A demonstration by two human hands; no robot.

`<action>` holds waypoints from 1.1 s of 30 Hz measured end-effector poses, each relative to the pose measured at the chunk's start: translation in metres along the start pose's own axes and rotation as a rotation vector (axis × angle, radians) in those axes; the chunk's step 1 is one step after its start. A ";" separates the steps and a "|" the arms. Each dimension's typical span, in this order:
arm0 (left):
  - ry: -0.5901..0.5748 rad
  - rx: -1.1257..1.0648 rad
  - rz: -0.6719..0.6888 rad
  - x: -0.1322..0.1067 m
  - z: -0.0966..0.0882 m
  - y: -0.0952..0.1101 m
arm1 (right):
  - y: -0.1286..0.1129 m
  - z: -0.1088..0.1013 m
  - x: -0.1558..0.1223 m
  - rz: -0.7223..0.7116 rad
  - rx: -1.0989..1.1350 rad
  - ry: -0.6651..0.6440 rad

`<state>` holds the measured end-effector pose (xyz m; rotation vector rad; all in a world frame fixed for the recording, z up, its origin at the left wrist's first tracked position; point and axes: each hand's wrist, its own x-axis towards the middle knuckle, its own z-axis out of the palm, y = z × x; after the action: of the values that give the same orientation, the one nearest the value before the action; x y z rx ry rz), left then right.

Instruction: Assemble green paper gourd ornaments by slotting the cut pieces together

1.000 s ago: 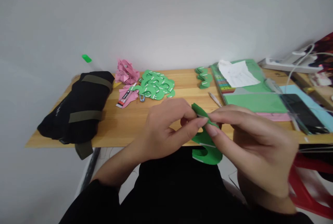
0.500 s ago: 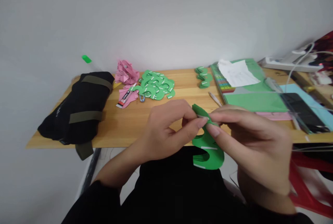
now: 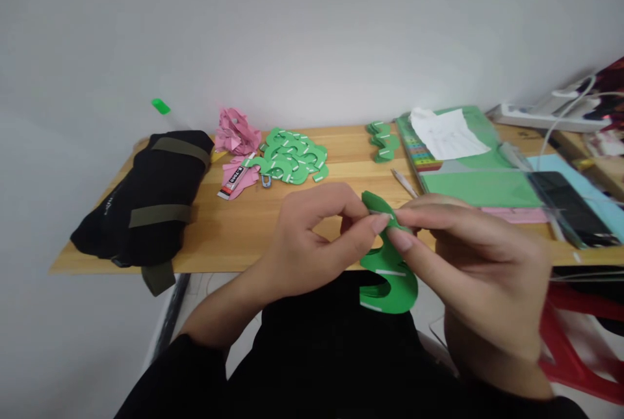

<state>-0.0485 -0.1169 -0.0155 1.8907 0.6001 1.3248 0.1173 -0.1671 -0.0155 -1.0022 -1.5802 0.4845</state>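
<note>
Between my two hands hangs a curvy green paper cutout (image 3: 397, 289), shaped like a 3, with short white strips on it. It seems to be several layers thick. My left hand (image 3: 322, 237) pinches its upper part between thumb and forefinger, near a white strip. From the other side, my right hand (image 3: 478, 263) pinches the same part, its thumb and fingertips close to my left thumb. The lower curves hang free over my lap, in front of the table edge. A pile of similar green cutouts (image 3: 292, 158) lies on the wooden table (image 3: 229, 237).
A black pouch (image 3: 146, 198) lies at left, by crumpled pink paper (image 3: 236, 131) and a glue tube (image 3: 234, 180). A smaller green cutout stack (image 3: 383, 141) and a pen (image 3: 404, 182) lie beyond my hands. At right are a green folder (image 3: 480, 188), white paper (image 3: 449, 134) and a phone (image 3: 568, 204).
Both hands keep their pinch on the green paper cutout, with only a tiny shift of the fingers. The whole view has moved slightly.
</note>
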 end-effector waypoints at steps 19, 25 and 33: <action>0.069 -0.019 -0.116 -0.002 0.000 0.001 | 0.001 0.003 -0.001 0.132 0.136 0.067; 0.075 -0.013 -0.121 -0.003 0.000 -0.002 | 0.001 0.003 -0.001 0.107 0.134 0.053; 0.093 0.072 -0.058 -0.005 0.003 -0.003 | 0.000 0.003 -0.001 0.052 0.016 0.040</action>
<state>-0.0470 -0.1201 -0.0214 1.8625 0.7532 1.3758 0.1144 -0.1675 -0.0173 -1.0369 -1.5149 0.5094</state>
